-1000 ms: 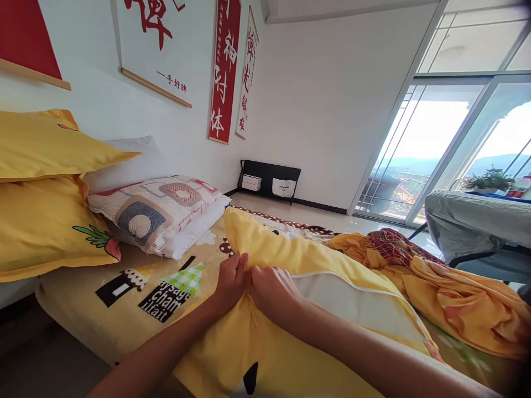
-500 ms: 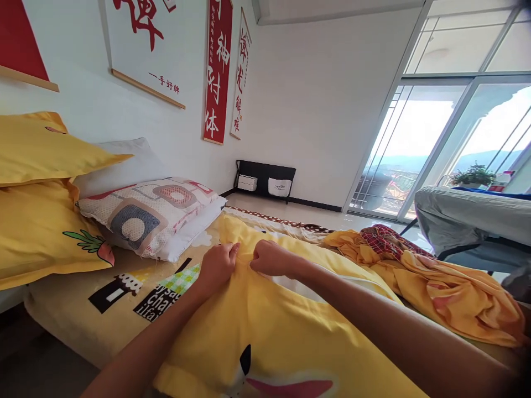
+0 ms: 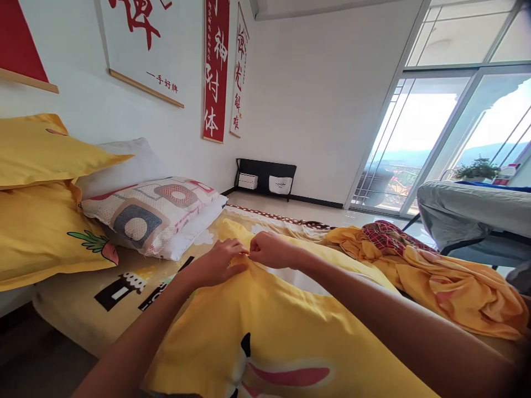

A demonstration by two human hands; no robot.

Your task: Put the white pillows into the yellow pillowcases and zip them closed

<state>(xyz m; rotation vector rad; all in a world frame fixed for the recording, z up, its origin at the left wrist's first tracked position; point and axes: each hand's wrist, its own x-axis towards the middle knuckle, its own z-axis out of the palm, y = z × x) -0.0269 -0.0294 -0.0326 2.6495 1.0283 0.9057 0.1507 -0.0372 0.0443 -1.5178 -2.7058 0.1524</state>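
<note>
A yellow pillowcase (image 3: 215, 326) with a pink and black print lies on the bed in front of me. White filling (image 3: 298, 281) shows through the gap along its side. My right hand (image 3: 271, 250) is closed in a fist on the edge of that gap. Right beside it, my left hand (image 3: 222, 262) pinches the yellow fabric, thumb below and fingers above. The two hands nearly touch at the fingertips. Whatever lies between the fingers besides cloth is hidden.
Patterned and white pillows (image 3: 153, 215) and yellow pillows (image 3: 37, 232) are stacked on the left. A crumpled orange cloth (image 3: 460, 287) with a red plaid cloth (image 3: 390, 236) lies on the right. Beyond stand a black rack (image 3: 265, 168) and a covered table (image 3: 473, 210).
My left hand has loosened from a fist, its fingers stretching toward my right hand. The fabric under it has shifted slightly, while my right hand keeps its grip nearly in place.
</note>
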